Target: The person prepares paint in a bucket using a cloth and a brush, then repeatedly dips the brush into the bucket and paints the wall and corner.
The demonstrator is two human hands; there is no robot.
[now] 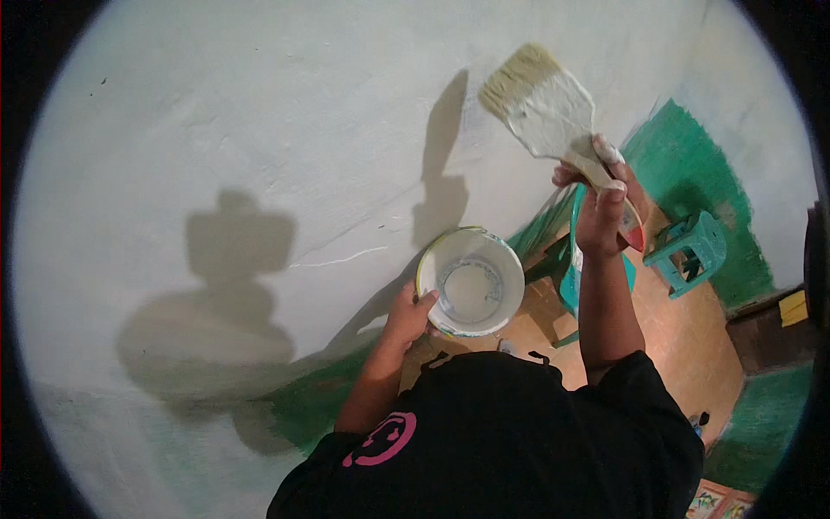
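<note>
My left hand (412, 314) grips the rim of a white plastic bucket (512, 276), thumb over the edge. Pale liquid paint (472, 290) lies at the bottom of the bucket. Up and to the right, my right hand (606, 207) is closed around the handle of a wide flat paintbrush (548, 107). White paint coats the brush's ferrule and part of its handle, and some is on my fingers. The bristles point up and left, in front of the white-painted wall (337, 143). I cannot tell whether they touch it; the brush's shadow falls to their left.
Green paint shows on the lower wall (324, 396) and around the corner (700, 175). A teal plastic stool (690, 256) stands on the tiled floor (681, 337) at right. Another teal plastic piece of furniture (570, 279) is partly hidden behind my right arm. Dark furniture (771, 337) stands at far right.
</note>
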